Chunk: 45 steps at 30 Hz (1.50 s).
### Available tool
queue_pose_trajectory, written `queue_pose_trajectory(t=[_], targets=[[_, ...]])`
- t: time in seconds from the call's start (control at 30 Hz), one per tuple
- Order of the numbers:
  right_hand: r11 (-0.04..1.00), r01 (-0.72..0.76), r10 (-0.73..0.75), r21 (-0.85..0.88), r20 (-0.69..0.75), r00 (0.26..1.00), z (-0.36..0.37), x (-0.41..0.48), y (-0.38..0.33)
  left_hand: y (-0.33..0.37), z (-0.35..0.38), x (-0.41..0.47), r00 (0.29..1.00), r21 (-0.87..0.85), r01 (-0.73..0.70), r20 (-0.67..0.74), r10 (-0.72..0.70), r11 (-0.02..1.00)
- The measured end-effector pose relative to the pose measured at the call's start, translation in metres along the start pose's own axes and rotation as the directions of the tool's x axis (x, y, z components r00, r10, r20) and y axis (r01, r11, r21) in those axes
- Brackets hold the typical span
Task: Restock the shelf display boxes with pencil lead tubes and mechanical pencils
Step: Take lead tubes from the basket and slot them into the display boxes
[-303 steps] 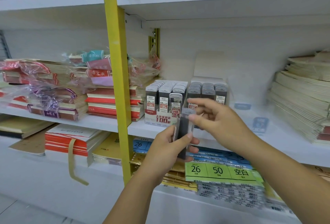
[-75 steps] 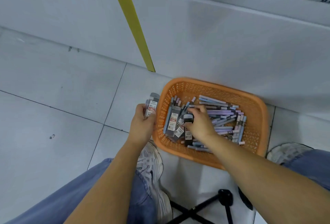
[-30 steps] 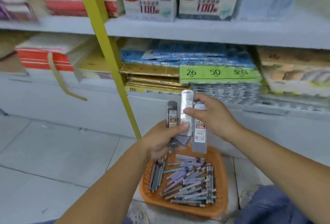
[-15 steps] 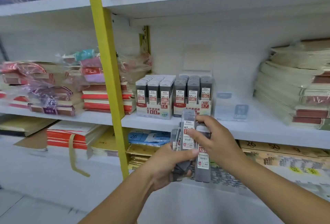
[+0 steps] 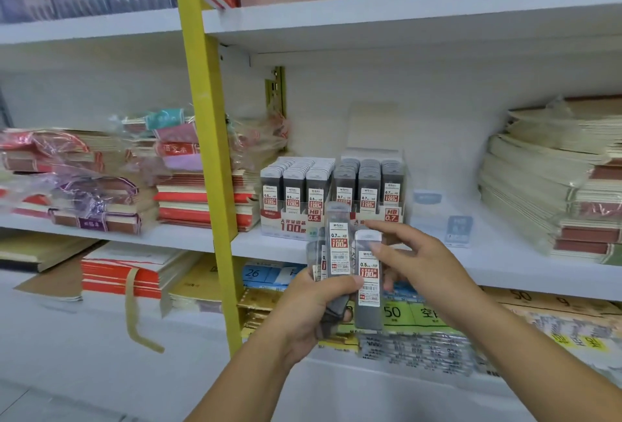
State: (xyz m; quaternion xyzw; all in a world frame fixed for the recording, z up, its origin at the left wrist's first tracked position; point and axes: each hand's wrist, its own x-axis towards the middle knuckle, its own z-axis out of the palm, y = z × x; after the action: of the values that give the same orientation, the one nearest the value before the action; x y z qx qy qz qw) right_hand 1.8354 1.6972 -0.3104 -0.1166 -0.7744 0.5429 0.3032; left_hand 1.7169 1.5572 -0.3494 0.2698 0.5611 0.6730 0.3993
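- A bundle of lead tubes (image 5: 316,256) is gripped in the left hand (image 5: 313,314). The fingers are curled round the lower halves and the thumb is pressed across the front.
- In that bundle a tube marked 0.7 (image 5: 337,246) is held upright with its label towards the camera.
- A tube marked 0.5 (image 5: 368,287) stands just beside it on the right, also upright but set lower.
- The 0.5 tube appears to be pinched by the right hand (image 5: 427,263). The forefinger (image 5: 377,249) is laid on its upper front and the thumb is seen at its right edge, while the other fingers are spread loosely above.
- Two display boxes are set side by side on the shelf (image 5: 498,246), beyond and above both hands: the 0.5 box (image 5: 292,223) on the left and the 0.7 box (image 5: 390,214) on the right.
- The tubes in both boxes are stood upright, so the long axis of the held tubes is already matched to them and no turning seems needed.
- The 0.7 box is straight ahead of the right hand, whereas the 0.5 box lies up and to the left, past the bundle.
- A reach across the left hand is therefore judged necessary if the 0.5 tube is to be placed by the right hand.
- The front rows of both boxes look full, and whether a gap is left further back cannot be told.
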Motion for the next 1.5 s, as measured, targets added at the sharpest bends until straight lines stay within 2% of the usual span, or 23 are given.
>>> queue_pose_trajectory(t=[0.1,0.2,0.33,0.47,0.57,0.63,0.83,0.93,1.07,1.1,1.13,1.17,1.23,1.27,1.3,1.4,1.47,1.5], targets=[[0.999,-0.005,0.006,0.034,-0.026,1.000,-0.001,0.002,-0.002,0.002,-0.002,0.000,1.000,-0.043,-0.010,-0.011,0.009,0.999],[0.999,0.044,-0.042,0.016,-0.118,0.992,-0.001,0.009,-0.013,0.010,-0.009,-0.003,0.995,-0.077,-0.057,-0.085,0.050,0.995],[0.957,0.280,-0.289,-0.076,-0.183,0.940,0.005,0.034,-0.052,0.022,-0.038,-0.006,0.962,-0.115,-0.192,-0.219,0.164,0.975],[0.856,0.440,-0.479,-0.270,-0.094,0.873,0.031,0.062,-0.082,0.028,-0.069,-0.006,0.931,-0.074,-0.240,-0.299,0.208,0.968],[0.729,0.459,-0.522,-0.509,0.021,0.853,0.051,0.083,-0.089,0.030,-0.086,-0.004,0.912,-0.035,-0.253,-0.341,0.226,0.967],[0.651,0.457,-0.523,-0.606,0.078,0.849,0.061,0.095,-0.088,0.032,-0.094,-0.003,0.913,-0.044,-0.262,-0.334,0.233,0.964],[0.512,0.389,-0.439,-0.766,0.156,0.885,0.075,0.120,-0.078,0.032,-0.106,-0.002,0.921,0.006,-0.269,-0.290,0.259,0.963],[0.334,0.346,-0.483,-0.877,0.156,0.861,0.077,0.123,-0.065,0.032,-0.105,-0.002,0.925,0.032,-0.241,-0.294,0.240,0.970],[0.173,0.283,-0.570,-0.943,0.138,0.810,0.076,0.112,-0.053,0.033,-0.097,-0.003,0.941,0.055,-0.222,-0.251,0.229,0.974],[0.183,0.284,-0.579,-0.941,0.130,0.805,0.076,0.107,-0.050,0.033,-0.095,-0.004,0.945,0.061,-0.217,-0.236,0.226,0.974],[0.239,0.303,-0.583,-0.923,0.113,0.805,0.076,0.101,-0.048,0.034,-0.092,-0.005,0.950,0.069,-0.211,-0.221,0.221,0.975],[0.351,0.336,-0.573,-0.874,0.083,0.815,0.077,0.094,-0.047,0.034,-0.089,-0.006,0.955,0.081,-0.205,-0.201,0.217,0.975],[0.621,0.401,-0.509,-0.673,0.042,0.860,0.080,0.079,-0.050,0.034,-0.083,-0.007,0.965,0.128,-0.194,-0.153,0.212,0.973],[0.708,0.410,-0.470,-0.575,0.049,0.881,0.081,0.073,-0.051,0.033,-0.080,-0.008,0.970,0.160,-0.185,-0.130,0.206,0.970],[0.751,0.405,-0.434,-0.521,0.071,0.898,0.082,0.069,-0.053,0.033,-0.076,-0.008,0.974,0.189,-0.176,-0.109,0.198,0.966],[0.793,0.358,-0.352,-0.492,0.108,0.930,0.078,0.062,-0.052,0.030,-0.065,-0.009,0.983,0.268,-0.146,-0.070,0.170,0.952],[0.864,0.313,-0.329,-0.396,0.027,0.944,0.070,0.057,-0.046,0.028,-0.059,-0.010,0.985,0.263,-0.145,-0.050,0.163,0.954],[0.912,0.286,-0.307,-0.295,-0.028,0.951,0.064,0.054,-0.044,0.028,-0.056,-0.009,0.985,0.231,-0.152,-0.042,0.166,0.961]])
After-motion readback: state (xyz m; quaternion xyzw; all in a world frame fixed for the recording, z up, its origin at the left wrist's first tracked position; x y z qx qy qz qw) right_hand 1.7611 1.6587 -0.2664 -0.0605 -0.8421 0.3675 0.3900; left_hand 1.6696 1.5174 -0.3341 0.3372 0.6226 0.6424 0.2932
